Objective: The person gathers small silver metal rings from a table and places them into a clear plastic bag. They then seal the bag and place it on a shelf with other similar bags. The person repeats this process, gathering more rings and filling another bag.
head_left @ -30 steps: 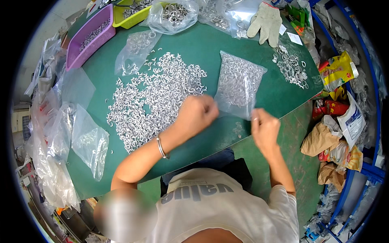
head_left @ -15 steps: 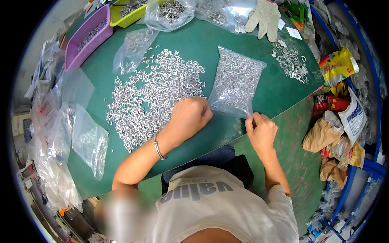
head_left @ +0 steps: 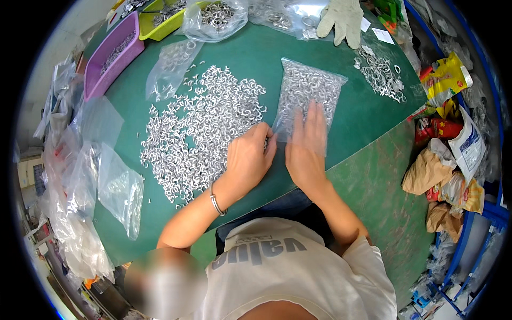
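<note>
A clear plastic bag (head_left: 314, 82) filled with small curved metal pieces lies flat on the green table. My right hand (head_left: 308, 149) rests on the bag's near part, its fingers stretched out and pressed flat together over the plastic. At the bag's near left corner my left hand (head_left: 249, 160) is closed, its thumb and fingers pinching the plastic edge. A wide heap of the same curved silver pieces (head_left: 197, 128) spreads over the table beside my left hand. My left wrist wears a metal bracelet (head_left: 216, 199).
A purple bin (head_left: 92, 84), a yellow-green bin (head_left: 154, 33) and bags of metal rings (head_left: 216, 18) line the far edge. A work glove (head_left: 341, 21) lies near loose rings (head_left: 381, 74) at the far right. Empty plastic bags (head_left: 117, 186) cover the left side.
My right hand has let go of the bag's near right corner and moved left and forward onto it, fingers now extended. My left hand has stayed at the near left corner.
</note>
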Action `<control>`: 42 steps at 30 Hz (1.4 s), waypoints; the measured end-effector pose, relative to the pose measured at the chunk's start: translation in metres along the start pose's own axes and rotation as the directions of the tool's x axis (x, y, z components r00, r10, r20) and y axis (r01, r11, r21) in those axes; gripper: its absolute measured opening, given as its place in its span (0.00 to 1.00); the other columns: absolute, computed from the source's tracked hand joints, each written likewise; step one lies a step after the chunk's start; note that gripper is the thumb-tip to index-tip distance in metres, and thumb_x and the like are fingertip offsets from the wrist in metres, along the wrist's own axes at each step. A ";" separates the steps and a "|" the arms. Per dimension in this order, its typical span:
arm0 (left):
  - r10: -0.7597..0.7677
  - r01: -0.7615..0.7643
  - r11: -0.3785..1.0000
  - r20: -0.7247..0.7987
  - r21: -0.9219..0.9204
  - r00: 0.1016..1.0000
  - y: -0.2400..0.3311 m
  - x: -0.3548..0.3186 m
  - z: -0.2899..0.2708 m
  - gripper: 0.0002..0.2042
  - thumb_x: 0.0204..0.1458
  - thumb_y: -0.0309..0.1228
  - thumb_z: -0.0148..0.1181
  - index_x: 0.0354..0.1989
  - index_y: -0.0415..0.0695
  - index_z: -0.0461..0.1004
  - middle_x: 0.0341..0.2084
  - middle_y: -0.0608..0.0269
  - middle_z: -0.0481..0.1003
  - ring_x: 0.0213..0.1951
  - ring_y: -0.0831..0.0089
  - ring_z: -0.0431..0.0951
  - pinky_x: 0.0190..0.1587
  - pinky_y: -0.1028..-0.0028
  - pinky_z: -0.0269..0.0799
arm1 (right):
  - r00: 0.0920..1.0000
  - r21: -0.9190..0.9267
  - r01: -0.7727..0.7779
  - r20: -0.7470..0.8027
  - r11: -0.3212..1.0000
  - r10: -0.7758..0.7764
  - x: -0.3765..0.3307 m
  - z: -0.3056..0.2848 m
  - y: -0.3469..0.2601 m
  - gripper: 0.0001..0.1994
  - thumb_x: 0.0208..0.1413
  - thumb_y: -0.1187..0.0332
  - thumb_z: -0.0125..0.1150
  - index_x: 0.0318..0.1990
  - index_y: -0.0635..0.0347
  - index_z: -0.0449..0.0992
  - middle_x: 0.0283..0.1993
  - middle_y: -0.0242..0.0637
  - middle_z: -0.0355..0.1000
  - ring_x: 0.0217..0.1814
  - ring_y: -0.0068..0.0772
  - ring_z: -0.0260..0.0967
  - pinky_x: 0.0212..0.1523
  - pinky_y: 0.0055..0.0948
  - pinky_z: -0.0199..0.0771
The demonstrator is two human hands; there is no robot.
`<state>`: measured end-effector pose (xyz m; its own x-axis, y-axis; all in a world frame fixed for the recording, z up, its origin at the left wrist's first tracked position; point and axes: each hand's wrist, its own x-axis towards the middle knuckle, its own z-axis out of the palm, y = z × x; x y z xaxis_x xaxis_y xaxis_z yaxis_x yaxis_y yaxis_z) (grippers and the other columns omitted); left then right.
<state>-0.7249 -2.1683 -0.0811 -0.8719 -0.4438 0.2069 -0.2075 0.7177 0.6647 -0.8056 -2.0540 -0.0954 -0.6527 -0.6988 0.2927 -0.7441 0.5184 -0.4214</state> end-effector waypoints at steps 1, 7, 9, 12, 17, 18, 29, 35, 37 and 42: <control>0.003 -0.003 1.000 0.002 -0.003 1.000 0.000 0.000 0.000 0.06 0.45 0.25 0.60 0.26 0.39 0.68 0.14 0.57 0.67 0.15 0.63 0.67 0.19 0.69 0.62 | 1.000 -0.018 0.012 0.007 1.000 -0.012 0.000 0.002 -0.002 0.25 0.49 0.77 0.46 0.57 0.74 0.57 0.63 0.62 0.46 0.66 0.63 0.43 0.62 0.56 0.43; -0.001 0.002 1.000 0.028 -0.017 1.000 -0.001 -0.002 -0.002 0.06 0.46 0.24 0.58 0.28 0.40 0.66 0.20 0.52 0.72 0.16 0.56 0.70 0.18 0.63 0.64 | 0.984 -0.028 0.111 0.146 0.993 -0.106 -0.020 -0.003 0.001 0.24 0.49 0.75 0.48 0.56 0.73 0.58 0.64 0.59 0.48 0.67 0.62 0.43 0.62 0.56 0.44; -0.021 0.021 1.000 0.033 -0.001 0.999 -0.001 -0.004 -0.002 0.05 0.46 0.24 0.58 0.28 0.40 0.67 0.19 0.52 0.72 0.16 0.56 0.71 0.18 0.63 0.65 | 0.975 -0.035 0.113 0.197 0.993 -0.104 -0.026 -0.009 0.001 0.24 0.49 0.75 0.48 0.56 0.72 0.59 0.64 0.58 0.48 0.67 0.61 0.42 0.62 0.56 0.44; -0.019 0.019 0.999 0.011 -0.032 1.000 -0.001 -0.005 -0.001 0.05 0.46 0.24 0.58 0.28 0.40 0.67 0.19 0.52 0.72 0.16 0.56 0.71 0.19 0.64 0.65 | 0.976 -0.042 0.087 0.202 0.995 -0.077 -0.033 -0.010 0.001 0.26 0.48 0.73 0.53 0.56 0.72 0.58 0.65 0.57 0.47 0.68 0.60 0.41 0.62 0.57 0.43; -0.048 0.048 0.998 -0.002 -0.049 0.999 -0.002 -0.006 -0.002 0.05 0.46 0.22 0.59 0.28 0.39 0.68 0.11 0.59 0.64 0.13 0.66 0.65 0.18 0.70 0.61 | 0.982 0.014 -0.040 0.183 0.999 0.036 -0.036 -0.017 -0.005 0.32 0.47 0.71 0.59 0.59 0.74 0.53 0.66 0.59 0.43 0.69 0.63 0.37 0.64 0.56 0.39; -0.054 0.054 0.997 0.001 -0.057 0.999 -0.003 -0.006 -0.002 0.05 0.46 0.22 0.59 0.28 0.39 0.69 0.11 0.59 0.64 0.13 0.66 0.65 0.17 0.71 0.61 | 0.986 0.035 -0.063 0.158 0.997 0.057 -0.037 -0.017 -0.005 0.33 0.48 0.71 0.59 0.60 0.74 0.51 0.66 0.60 0.41 0.69 0.64 0.36 0.64 0.56 0.37; -0.083 0.083 0.994 -0.010 -0.067 0.996 -0.001 -0.008 -0.003 0.06 0.46 0.24 0.61 0.29 0.40 0.69 0.10 0.61 0.62 0.12 0.68 0.63 0.17 0.71 0.59 | 0.994 0.348 0.106 -0.020 0.932 -0.106 -0.055 -0.017 0.017 0.24 0.43 0.79 0.59 0.52 0.71 0.64 0.52 0.56 0.60 0.57 0.59 0.56 0.57 0.48 0.55; -0.040 0.039 0.999 0.030 0.018 0.999 0.000 -0.007 -0.001 0.09 0.47 0.30 0.62 0.30 0.39 0.70 0.12 0.57 0.66 0.14 0.63 0.68 0.19 0.68 0.62 | 0.919 0.276 -0.027 -0.371 0.961 0.132 -0.057 -0.028 0.018 0.18 0.37 0.79 0.65 0.39 0.65 0.69 0.36 0.45 0.64 0.38 0.47 0.61 0.44 0.39 0.59; -0.026 0.024 0.998 0.048 0.057 0.998 -0.001 -0.007 0.000 0.08 0.48 0.31 0.61 0.28 0.39 0.71 0.13 0.55 0.68 0.17 0.59 0.71 0.20 0.66 0.64 | 0.900 0.268 -0.128 -0.372 0.955 0.226 -0.046 -0.025 0.021 0.19 0.36 0.79 0.67 0.39 0.65 0.69 0.37 0.46 0.64 0.39 0.47 0.61 0.45 0.38 0.58; 0.027 -0.028 0.998 0.005 0.063 1.000 -0.002 0.005 0.000 0.10 0.50 0.29 0.56 0.21 0.37 0.71 0.15 0.50 0.70 0.20 0.51 0.71 0.22 0.62 0.64 | 0.954 0.095 -0.024 -0.295 0.995 0.052 -0.030 -0.035 0.042 0.08 0.44 0.76 0.62 0.20 0.60 0.68 0.20 0.30 0.66 0.24 0.33 0.62 0.34 0.31 0.54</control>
<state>-0.7288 -2.1722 -0.0810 -0.8796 -0.4212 0.2213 -0.2106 0.7618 0.6126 -0.8226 -1.9942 -0.0919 -0.7032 -0.4943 0.5110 -0.7110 0.4863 -0.5080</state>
